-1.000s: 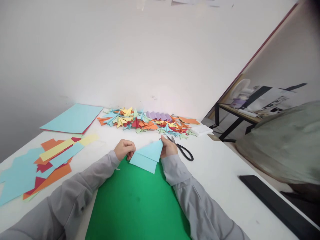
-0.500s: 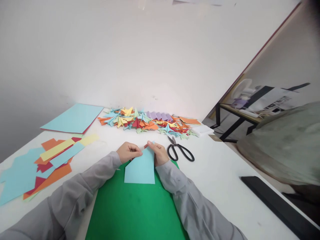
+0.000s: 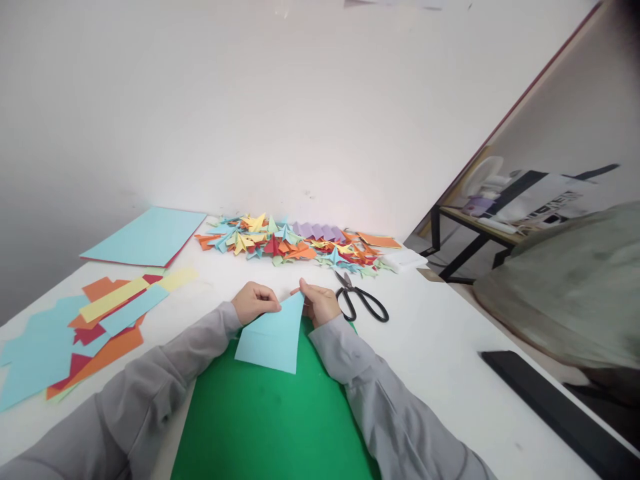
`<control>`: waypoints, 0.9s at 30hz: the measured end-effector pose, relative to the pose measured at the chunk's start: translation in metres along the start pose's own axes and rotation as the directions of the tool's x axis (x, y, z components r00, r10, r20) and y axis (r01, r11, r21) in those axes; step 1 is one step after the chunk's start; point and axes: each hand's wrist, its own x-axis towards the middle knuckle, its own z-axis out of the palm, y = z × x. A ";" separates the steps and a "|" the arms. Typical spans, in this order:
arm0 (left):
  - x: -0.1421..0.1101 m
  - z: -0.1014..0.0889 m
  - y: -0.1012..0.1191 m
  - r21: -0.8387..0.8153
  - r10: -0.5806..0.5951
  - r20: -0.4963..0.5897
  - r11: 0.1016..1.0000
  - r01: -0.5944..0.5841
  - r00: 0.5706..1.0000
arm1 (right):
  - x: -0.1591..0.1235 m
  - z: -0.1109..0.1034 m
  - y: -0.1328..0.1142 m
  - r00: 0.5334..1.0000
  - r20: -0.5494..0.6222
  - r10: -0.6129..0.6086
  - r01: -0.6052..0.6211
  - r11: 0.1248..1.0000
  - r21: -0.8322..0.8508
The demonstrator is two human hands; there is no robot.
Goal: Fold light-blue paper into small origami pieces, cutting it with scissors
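Two-handed, holds blue paper (image 3: pixel 270 341) pinched along its far edge by left hand (image 3: pixel 254 303) and right hand (image 3: pixel 321 304), over green mat (image 3: pixel 270 430).

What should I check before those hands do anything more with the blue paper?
1. Blue paper held: ok, the right hand pinches its upper corner.
2. Left hand gripping firmly: cannot tell; it meets the sloping edge.
3. Green sheet underneath: ok, spread below the paper.
4. Scissors clear of the paper: ok, lying to its right.
5. Paper lying flat: not ok, it's held up at the top.
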 end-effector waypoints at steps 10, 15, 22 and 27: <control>0.002 -0.001 -0.004 -0.052 0.007 -0.079 0.999 -0.011 0.997 | 0.005 -0.007 -0.007 0.987 -0.148 -0.061 0.094 0.968 0.231; 0.011 -0.004 -0.010 -0.377 -0.104 -0.307 0.926 -0.020 0.946 | 0.009 -0.009 -0.005 1.000 -0.009 0.001 0.001 0.978 0.210; 0.011 -0.005 -0.006 -0.521 -0.136 -0.395 0.848 -0.099 0.909 | 0.006 -0.005 -0.002 0.995 0.018 -0.093 0.090 0.987 0.135; 0.010 -0.002 0.001 -0.649 -0.100 -0.391 0.735 -0.197 0.915 | -0.007 0.002 -0.008 0.986 0.155 -0.062 0.069 0.997 -0.038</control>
